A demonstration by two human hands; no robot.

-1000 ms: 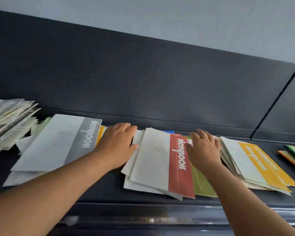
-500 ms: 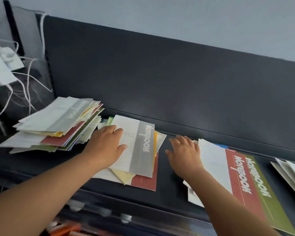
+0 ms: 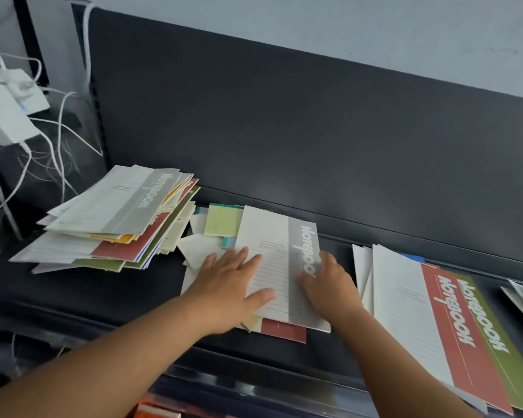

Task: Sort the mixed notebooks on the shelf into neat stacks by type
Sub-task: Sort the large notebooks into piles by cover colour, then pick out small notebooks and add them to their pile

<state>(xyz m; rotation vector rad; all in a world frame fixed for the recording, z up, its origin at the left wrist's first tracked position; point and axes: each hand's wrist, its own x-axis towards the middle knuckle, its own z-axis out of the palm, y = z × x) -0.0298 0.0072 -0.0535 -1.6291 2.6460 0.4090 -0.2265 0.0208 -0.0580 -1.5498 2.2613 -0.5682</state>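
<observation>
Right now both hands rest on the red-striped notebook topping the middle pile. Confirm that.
Wrong colour: the notebook topping the middle pile is grey-striped, not red-striped, as the head view shows. The left hand and the right hand do both rest on it; a red cover only peeks out beneath.

dark shelf (image 3: 109,300), three notebook piles (image 3: 109,224)
</observation>
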